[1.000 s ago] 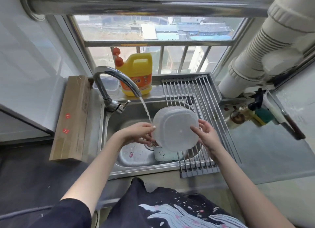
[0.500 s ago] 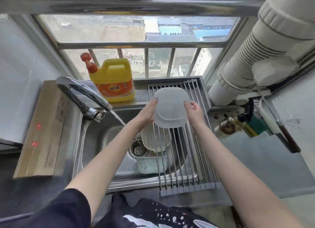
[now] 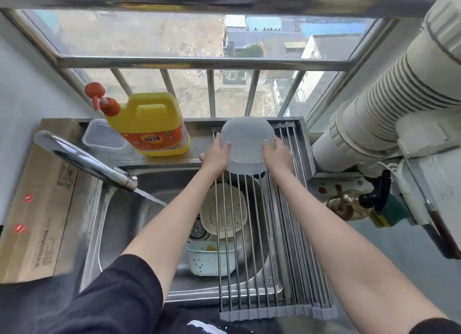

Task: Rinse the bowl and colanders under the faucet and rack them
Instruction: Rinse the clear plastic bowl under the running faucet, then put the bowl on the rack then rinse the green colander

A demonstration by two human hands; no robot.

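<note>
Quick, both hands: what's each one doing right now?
Left hand: closed on the left side of the upside-down translucent plastic bowl, at the far end of the metal roll-up rack.
Right hand: closed on the bowl's right side.

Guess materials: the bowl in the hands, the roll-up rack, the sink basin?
Bowl: looks like frosted translucent plastic, matte; light passes through its walls. Rack: shiny metal rods, probably stainless steel, with grey end strips that look like rubber or silicone, unconfirmed. Sink: brushed stainless steel by its dull grey sheen and soft reflections.
</note>
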